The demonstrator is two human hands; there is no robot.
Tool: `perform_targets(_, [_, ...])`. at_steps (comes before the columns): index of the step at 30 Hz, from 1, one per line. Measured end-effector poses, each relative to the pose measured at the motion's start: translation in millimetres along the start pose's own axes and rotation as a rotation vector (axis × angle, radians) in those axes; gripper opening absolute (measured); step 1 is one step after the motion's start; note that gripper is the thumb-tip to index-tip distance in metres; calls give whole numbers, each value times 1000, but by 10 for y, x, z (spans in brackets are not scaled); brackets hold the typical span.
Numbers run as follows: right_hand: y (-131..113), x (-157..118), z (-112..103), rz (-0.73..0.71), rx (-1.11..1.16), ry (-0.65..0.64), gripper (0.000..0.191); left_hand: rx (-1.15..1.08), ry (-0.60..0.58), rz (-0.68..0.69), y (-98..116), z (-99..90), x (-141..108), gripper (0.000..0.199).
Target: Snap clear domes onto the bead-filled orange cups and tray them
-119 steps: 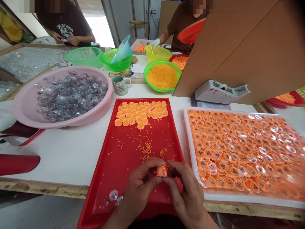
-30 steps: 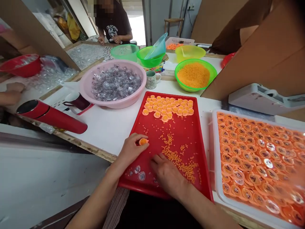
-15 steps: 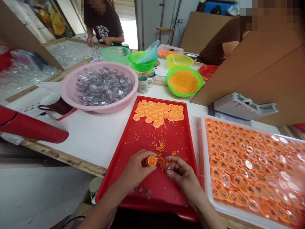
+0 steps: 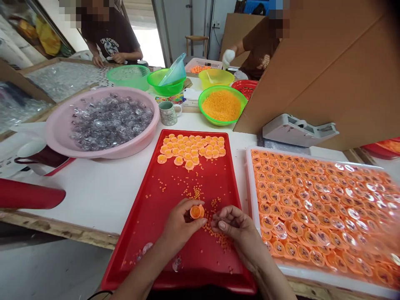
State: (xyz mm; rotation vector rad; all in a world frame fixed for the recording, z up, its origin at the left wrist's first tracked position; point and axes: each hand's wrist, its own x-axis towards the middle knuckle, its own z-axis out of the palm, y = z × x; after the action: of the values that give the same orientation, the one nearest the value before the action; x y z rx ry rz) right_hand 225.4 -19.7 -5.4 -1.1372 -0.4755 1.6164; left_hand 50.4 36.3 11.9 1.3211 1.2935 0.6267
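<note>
My left hand (image 4: 183,218) holds a small orange cup (image 4: 196,212) between thumb and fingers, above the lower middle of a red tray (image 4: 146,233). Beside it, my right hand (image 4: 234,223) has its fingers pinched on a small clear piece that is hard to make out. Tiny orange pellets (image 4: 196,193) lie scattered on the tray. At the tray's far end sits a cluster of filled orange cups (image 4: 189,150). A few clear covers (image 4: 177,263) lie near my left forearm.
A pink basin (image 4: 53,129) of clear covers stands at the left, near a mug (image 4: 168,114). Behind the tray is a green bowl of orange pellets (image 4: 221,105). On the right, a white tray (image 4: 253,196) holds covered orange cups. Two people are across the table.
The view has shifted to the right. The cup in my left hand has tilted, and more pellets lie beneath my right hand. The person at the back right has raised a white-gloved hand.
</note>
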Motion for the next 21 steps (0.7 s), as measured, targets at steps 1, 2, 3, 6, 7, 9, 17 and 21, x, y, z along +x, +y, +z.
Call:
perform_targets(1, [3, 1, -5, -6, 13, 0, 27, -95, -36, -77, 40, -8, -7, 34])
perform_targets(2, [5, 3, -9, -18, 8, 2, 26, -202, -67, -147, 77, -15, -14, 37])
perform_targets(3, [7, 6, -12, -33, -2, 8, 25, -312, -94, -202, 107, -20, -20, 38])
perform_targets(6, [4, 17, -11, -53, 28, 32, 22, -574, -114, -273, 140, -23, -25, 37])
perform_targets(7, [1, 20, -6, -49, 55, 34, 23, -621, -110, -278, 138, -20, -24, 35])
perform_targets(9, [-8, 25, 9, -30, 90, 21, 26, -648, -100, -284, 129, -11, -25, 32])
perform_targets(17, [-10, 41, 24, 44, 79, -29, 21, -523, -28, -250, 196, 28, -75, 27])
perform_targets(21, [31, 39, 8, 26, 56, -15, 20, -476, 5, -220, 202, 46, -81, 28])
